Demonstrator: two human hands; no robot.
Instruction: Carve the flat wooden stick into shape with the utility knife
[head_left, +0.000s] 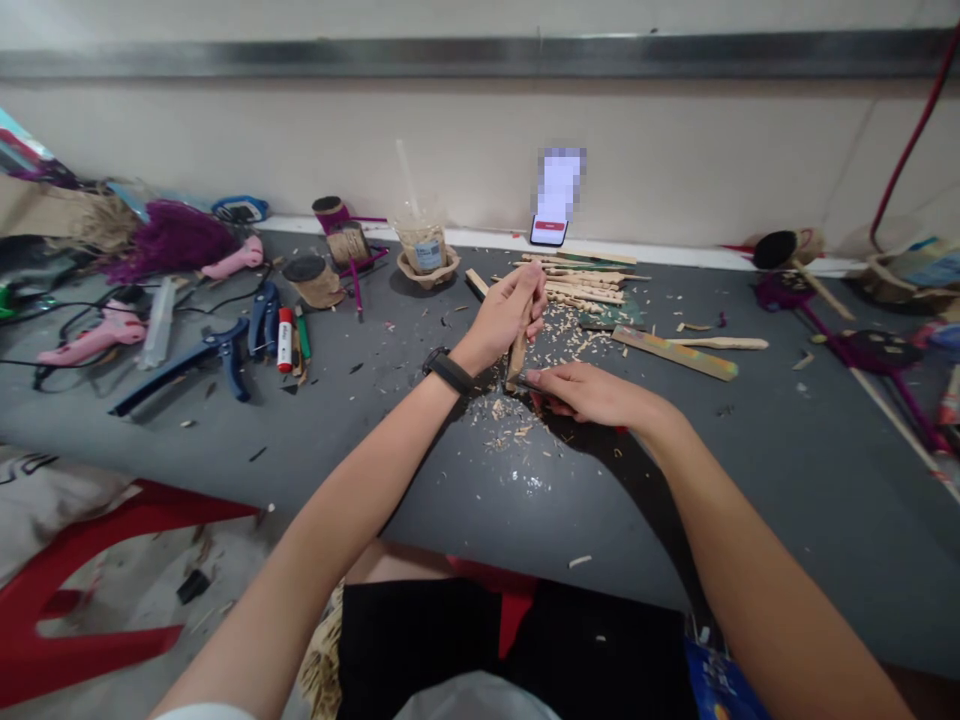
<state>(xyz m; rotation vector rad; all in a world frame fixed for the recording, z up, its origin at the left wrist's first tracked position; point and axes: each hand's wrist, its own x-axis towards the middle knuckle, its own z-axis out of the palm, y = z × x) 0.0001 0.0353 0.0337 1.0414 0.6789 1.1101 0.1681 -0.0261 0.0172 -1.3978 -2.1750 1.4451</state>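
Observation:
My left hand (511, 310), with a dark watch on the wrist, is wrapped round a piece of wood (516, 362) that slants down toward me. Close to the wood's lower end, my right hand (576, 392) is closed on a small dark tool (527, 382), probably a knife; its far part is hard to make out. Pale wood shavings (499, 425) lie on the grey table (450, 490) under and around both hands. Behind the hands is a pile of thin carved wooden sticks (592, 285).
A phone (551, 205) leans on the wall beyond a cup (426, 245). To the left are blue clamps (225, 350), a red marker (285, 340) and pink glue guns (101, 335). A flat wooden strip (675, 353) and purple-wrapped items (862, 350) lie at the right.

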